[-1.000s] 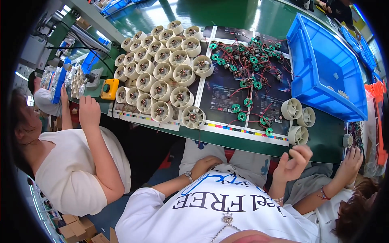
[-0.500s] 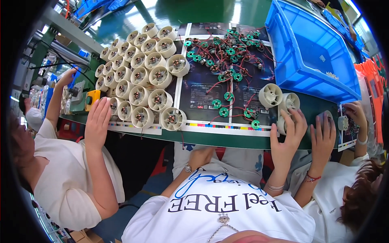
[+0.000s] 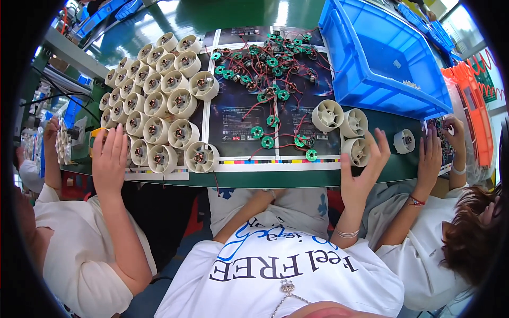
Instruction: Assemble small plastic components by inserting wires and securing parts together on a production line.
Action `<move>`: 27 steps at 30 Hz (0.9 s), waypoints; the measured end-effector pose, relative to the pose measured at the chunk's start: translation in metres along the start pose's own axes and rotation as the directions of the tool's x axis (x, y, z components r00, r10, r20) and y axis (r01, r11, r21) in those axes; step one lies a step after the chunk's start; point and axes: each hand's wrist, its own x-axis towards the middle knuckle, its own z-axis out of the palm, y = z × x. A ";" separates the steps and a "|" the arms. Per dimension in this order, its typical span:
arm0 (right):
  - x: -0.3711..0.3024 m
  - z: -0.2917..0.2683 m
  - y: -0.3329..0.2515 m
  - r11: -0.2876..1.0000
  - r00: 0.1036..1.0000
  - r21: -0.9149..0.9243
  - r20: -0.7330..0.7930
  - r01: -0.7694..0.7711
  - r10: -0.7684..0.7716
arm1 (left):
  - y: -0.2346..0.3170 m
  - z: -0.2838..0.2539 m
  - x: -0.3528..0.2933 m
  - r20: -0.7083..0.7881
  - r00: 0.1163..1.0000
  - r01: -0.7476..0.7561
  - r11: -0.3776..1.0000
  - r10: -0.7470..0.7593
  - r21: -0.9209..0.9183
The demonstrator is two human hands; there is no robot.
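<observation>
My right hand (image 3: 365, 168) is open, with thumb and fingers apart, just above the table's near edge. Its thumb and fingers lie on either side of a cream round fan housing (image 3: 356, 152); I cannot tell whether they touch it. Two more cream housings stand just beyond, one ringed housing (image 3: 327, 115) and another housing (image 3: 354, 123). My left forearm (image 3: 246, 214) crosses my lap, and its hand is mostly hidden at the table edge. Left of my right hand lie green ring-shaped circuit boards (image 3: 273, 121) with red wires, on dark printed sheets (image 3: 238, 114).
Rows of cream fan housings with copper-wound motors (image 3: 183, 133) fill the left side. A blue bin (image 3: 352, 87) stands at the back right. Co-workers' hands are close by: one hand (image 3: 110, 159) at left, another hand (image 3: 429, 159) at right, near a lone housing (image 3: 404, 141).
The view has shifted, so the table contents appear further left. My right hand has drawn back, uncovering the nearest housing. My left hand has slid toward the table edge. A lone housing shows beside the right co-worker's hand.
</observation>
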 end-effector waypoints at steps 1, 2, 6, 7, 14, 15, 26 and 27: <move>0.002 -0.004 0.003 0.999 1.000 0.030 -0.017 -0.023 0.023 | -0.003 -0.003 -0.009 0.014 1.000 -0.008 1.000 0.008 -0.013; 0.005 -0.008 0.007 0.997 0.998 0.062 -0.035 -0.045 0.047 | -0.008 -0.007 -0.016 0.027 0.999 -0.017 1.000 0.018 -0.024; 0.010 -0.022 0.032 0.998 0.995 -0.021 -0.084 -0.055 0.053 | -0.024 -0.025 -0.053 0.078 0.996 -0.037 0.997 0.041 -0.061; 0.010 -0.024 0.042 0.995 0.992 -0.078 -0.119 -0.059 0.050 | -0.028 -0.028 -0.058 0.099 0.994 -0.045 0.996 0.052 -0.070; 0.006 -0.017 0.052 0.944 0.997 -0.331 -0.071 -0.007 -0.018 | 0.011 0.001 0.032 0.181 0.983 -0.018 0.995 0.037 -0.101; 0.006 -0.018 0.056 0.948 0.995 -0.316 -0.103 -0.022 -0.012 | 0.010 0.000 0.033 0.199 0.979 -0.026 0.994 0.046 -0.105; 0.003 -0.017 0.059 0.954 0.967 -0.296 -0.255 -0.058 -0.021 | 0.022 -0.018 0.035 0.462 0.886 0.096 0.970 0.019 -0.225; 0.003 -0.017 0.057 0.964 0.967 -0.253 -0.255 -0.088 0.021 | 0.025 -0.021 0.035 0.447 0.894 0.103 0.962 0.021 -0.252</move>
